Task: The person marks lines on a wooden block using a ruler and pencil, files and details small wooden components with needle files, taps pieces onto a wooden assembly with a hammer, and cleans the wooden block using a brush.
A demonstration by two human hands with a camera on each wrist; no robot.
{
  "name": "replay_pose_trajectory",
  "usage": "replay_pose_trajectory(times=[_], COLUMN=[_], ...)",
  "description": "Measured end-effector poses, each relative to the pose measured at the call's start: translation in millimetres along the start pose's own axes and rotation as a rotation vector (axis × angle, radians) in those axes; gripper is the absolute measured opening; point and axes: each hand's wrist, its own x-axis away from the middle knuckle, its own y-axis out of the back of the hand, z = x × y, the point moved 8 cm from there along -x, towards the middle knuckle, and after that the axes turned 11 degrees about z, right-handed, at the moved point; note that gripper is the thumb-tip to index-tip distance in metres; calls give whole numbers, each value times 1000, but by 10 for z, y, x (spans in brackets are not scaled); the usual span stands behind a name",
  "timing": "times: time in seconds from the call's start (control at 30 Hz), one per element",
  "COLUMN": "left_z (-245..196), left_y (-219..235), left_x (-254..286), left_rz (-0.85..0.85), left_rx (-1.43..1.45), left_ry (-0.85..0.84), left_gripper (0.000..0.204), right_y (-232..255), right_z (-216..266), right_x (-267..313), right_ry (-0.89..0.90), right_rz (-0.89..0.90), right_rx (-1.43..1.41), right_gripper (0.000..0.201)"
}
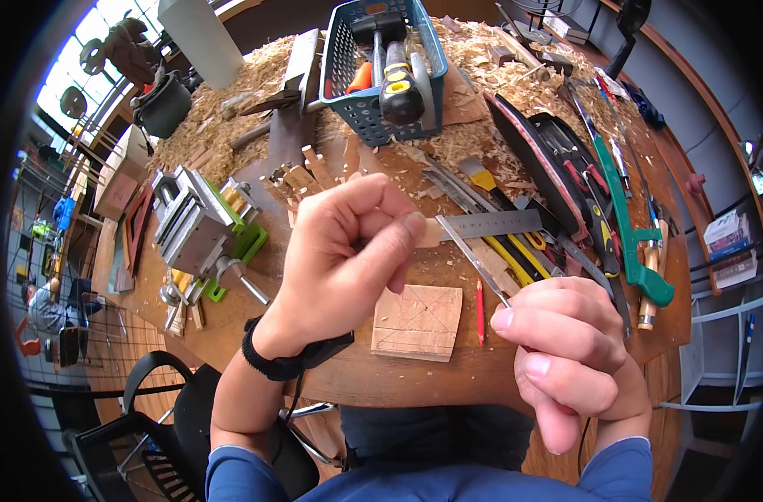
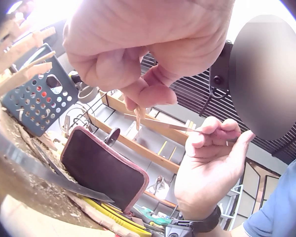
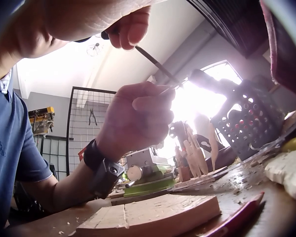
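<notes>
My left hand point(image 1: 352, 238) is raised over the table and pinches a small, thin piece of wood point(image 2: 138, 117) between thumb and fingers. My right hand point(image 1: 570, 347) grips a slender metal file point(image 1: 475, 263) by its near end. The file points up and leftward, its far tip close to the wood piece; in the left wrist view the two overlap. Below the hands lies a square wooden block point(image 1: 417, 326) with pencil lines drawn on its top. A red pencil point(image 1: 481, 312) rests just right of the block.
A blue perforated basket point(image 1: 383, 109) of tools stands at the back among wood shavings point(image 1: 256, 79). To the left sits a grey vise point(image 1: 201, 217) with a green base. A green-handled saw point(image 1: 624, 217), an open tool case point(image 1: 549, 167) and a metal ruler point(image 1: 494, 223) lie rightward.
</notes>
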Motion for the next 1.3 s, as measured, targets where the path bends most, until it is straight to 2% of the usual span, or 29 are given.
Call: replay_pose_trajectory(times=[0.1,0.17,1.3], left_z=[28,26,21], left_y=[-24,31,32], left_x=[6,-11,-25], left_rz=[13,1,-37], left_rx=[1,-13,-62], left_ry=[16,-2,-7], left_gripper=[12,11,12], right_y=[-27,-12,28], right_z=[-12,0,-60], right_x=[2,6,44], right_ry=[-25,-5,-23], right_rz=[59,9,-18], right_rx=[8,-5,-6], right_gripper=[52,52,56])
